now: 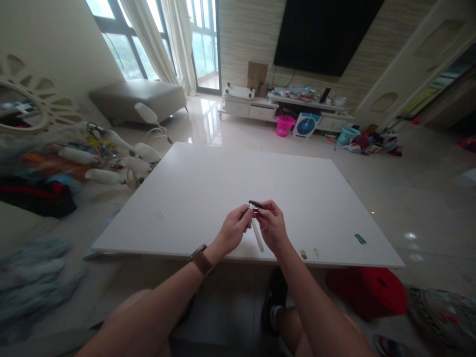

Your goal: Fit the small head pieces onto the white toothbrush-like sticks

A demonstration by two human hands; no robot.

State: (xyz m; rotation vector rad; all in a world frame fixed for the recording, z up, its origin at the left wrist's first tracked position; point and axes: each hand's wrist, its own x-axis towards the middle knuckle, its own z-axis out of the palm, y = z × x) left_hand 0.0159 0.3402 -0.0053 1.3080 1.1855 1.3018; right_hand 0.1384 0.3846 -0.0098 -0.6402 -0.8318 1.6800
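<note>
Both hands meet above the near middle of a white tabletop. Between them is a small tool with a slim white handle that slants down toward me. Its silver and black head is partly covered by fingers, and its exact kind cannot be made out. My left hand, below a brown-strapped watch, pinches the silver part near the top of the handle. My right hand is closed with its fingertips on the black part of the head.
On the table lie a small dark green item, a little yellow and dark piece and a small pale piece. A lamp with several white shades stands at the left edge. A red stool sits below the right front.
</note>
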